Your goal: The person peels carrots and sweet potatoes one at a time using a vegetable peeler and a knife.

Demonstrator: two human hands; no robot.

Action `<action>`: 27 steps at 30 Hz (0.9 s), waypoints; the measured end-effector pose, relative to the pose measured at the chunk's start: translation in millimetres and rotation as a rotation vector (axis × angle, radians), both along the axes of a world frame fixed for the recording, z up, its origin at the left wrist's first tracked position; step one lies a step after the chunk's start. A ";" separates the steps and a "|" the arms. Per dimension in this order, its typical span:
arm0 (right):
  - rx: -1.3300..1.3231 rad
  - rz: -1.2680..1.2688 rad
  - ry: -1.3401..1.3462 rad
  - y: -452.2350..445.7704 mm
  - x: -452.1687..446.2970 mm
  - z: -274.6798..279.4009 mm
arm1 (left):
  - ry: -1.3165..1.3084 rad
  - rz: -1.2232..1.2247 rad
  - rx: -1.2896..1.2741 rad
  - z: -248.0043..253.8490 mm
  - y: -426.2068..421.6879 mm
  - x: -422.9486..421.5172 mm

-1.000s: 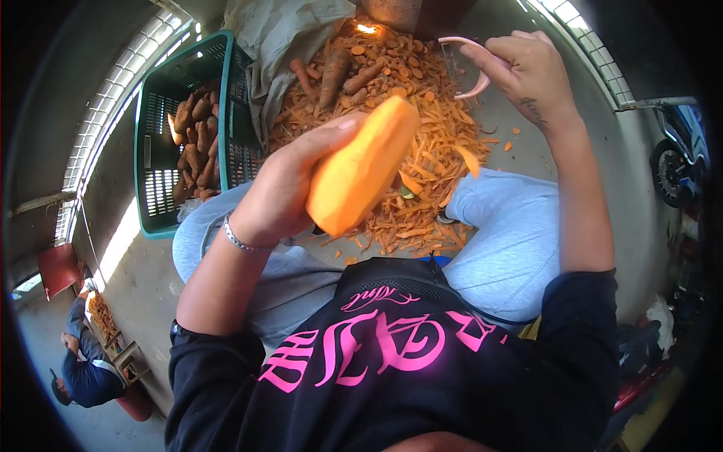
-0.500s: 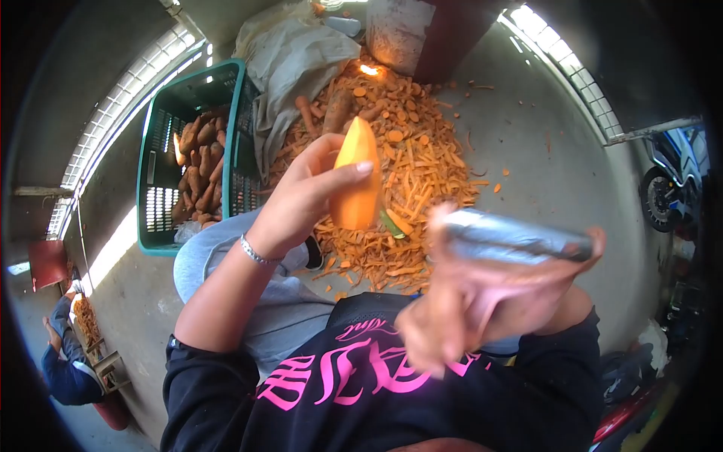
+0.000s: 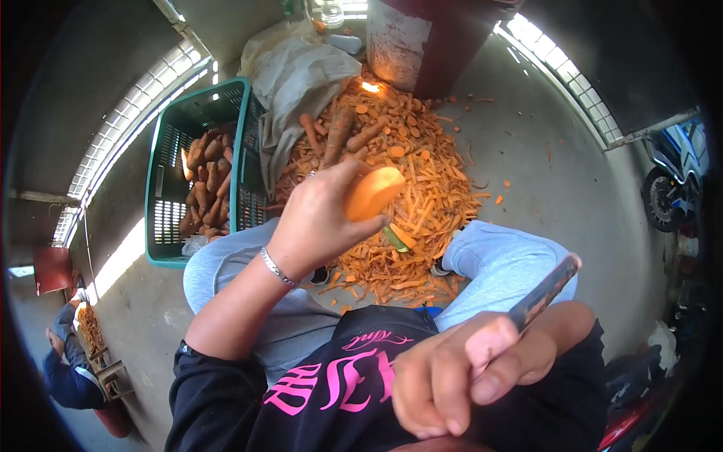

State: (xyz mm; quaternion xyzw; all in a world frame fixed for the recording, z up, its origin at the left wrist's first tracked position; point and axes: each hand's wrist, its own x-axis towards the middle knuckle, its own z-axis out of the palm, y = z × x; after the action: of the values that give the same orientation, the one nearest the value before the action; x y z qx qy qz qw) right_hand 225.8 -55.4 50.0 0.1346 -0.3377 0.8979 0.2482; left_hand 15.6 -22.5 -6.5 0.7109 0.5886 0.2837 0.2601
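My left hand [image 3: 312, 215] is wrapped round a peeled orange carrot [image 3: 374, 193], its smooth end tilted up to the right above a heap of orange peelings [image 3: 429, 203]. Closer to my chest, on the right, my right hand [image 3: 471, 373] is closed on a flat metal blade-like tool [image 3: 544, 292]. The tool shows nearly edge-on and slants up to the right; fingers cover its lower end, and its exact kind is unclear. Several unpeeled carrots [image 3: 339, 135] lie on the heap's far side. A green piece [image 3: 395, 239] rests on the peelings just below my left hand.
A green crate [image 3: 242, 128] with several brown-skinned roots [image 3: 207, 177] stands at left. Behind the heap are a pale sack [image 3: 297, 83] and a stained white-and-red container [image 3: 399, 45]. Another person [image 3: 68, 373] sits far left. A motorbike [image 3: 670, 188] stands far right.
The carrot has tipped from upright to slanting right as my left hand turned over it. My right hand has come down toward my chest, turning the tool from broad face to edge.
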 end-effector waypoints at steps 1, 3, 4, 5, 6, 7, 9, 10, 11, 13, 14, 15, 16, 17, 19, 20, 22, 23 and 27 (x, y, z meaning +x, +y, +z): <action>0.072 -0.037 -0.204 17.7 13.1 3.2 | 0.002 -0.002 0.034 -1.8 -1.0 1.2; 0.191 -0.242 -0.753 48.7 20.7 -4.5 | 0.038 -0.040 0.027 -4.7 -2.6 4.3; 0.282 -0.592 -0.956 57.5 6.4 -9.0 | 0.050 -0.060 0.013 -2.8 -3.8 5.0; 0.315 -0.644 -1.087 73.9 10.9 -45.1 | 0.060 -0.077 0.032 -4.1 -4.8 6.0; 0.232 -0.546 -1.163 81.6 11.4 -61.0 | 0.069 -0.093 0.048 -7.2 -6.0 8.0; 0.150 -0.444 -1.236 86.0 11.0 -73.8 | 0.077 -0.108 0.064 -10.5 -7.3 10.2; -0.085 -0.229 -1.203 79.0 10.9 -112.5 | 0.089 -0.161 0.061 -17.7 -8.8 14.2; -0.201 -0.120 -1.178 72.6 11.0 -126.2 | 0.090 -0.181 0.072 -21.8 -9.4 16.4; -0.237 -0.145 -1.164 65.5 7.3 -132.1 | 0.152 -0.188 0.024 -20.4 -11.0 20.0; -0.312 -0.206 -1.131 53.9 -1.9 -138.4 | 0.156 -0.217 0.042 -39.3 -11.6 24.0; -0.329 -0.198 -1.115 53.5 -0.3 -142.7 | 0.156 -0.226 0.074 -45.6 -11.8 25.9; -0.344 -0.189 -1.100 55.2 2.8 -147.3 | 0.181 -0.223 -0.123 -34.6 -11.2 29.0; -0.357 -0.179 -1.086 58.2 5.1 -151.8 | 0.204 -0.190 0.016 -28.7 -11.0 29.7; -0.373 -0.175 -1.127 62.6 6.5 -156.1 | 0.225 -0.154 0.154 -23.9 -10.7 29.7; -0.304 -0.324 -1.114 79.3 7.1 -129.7 | 0.197 -0.102 0.232 -4.0 -5.1 24.1; -0.269 -0.400 -1.081 96.4 8.3 -114.8 | 0.131 -0.064 0.348 7.0 0.5 18.7; -0.194 -0.554 -0.986 142.4 10.8 -83.6 | 0.002 0.015 0.382 18.6 8.2 8.5; -0.127 -0.707 -0.956 171.7 9.7 -63.6 | -0.065 0.047 0.336 26.4 8.9 4.7; -0.073 -1.189 -0.995 323.8 22.8 38.8 | -0.250 0.125 0.236 11.1 26.7 -6.1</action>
State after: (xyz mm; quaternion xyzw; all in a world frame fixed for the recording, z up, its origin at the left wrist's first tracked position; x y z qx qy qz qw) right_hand 248.5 268.4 88.8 -0.4964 -0.3950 0.5794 0.5117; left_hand 9.5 4.3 4.7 0.6576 0.5576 0.4523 0.2280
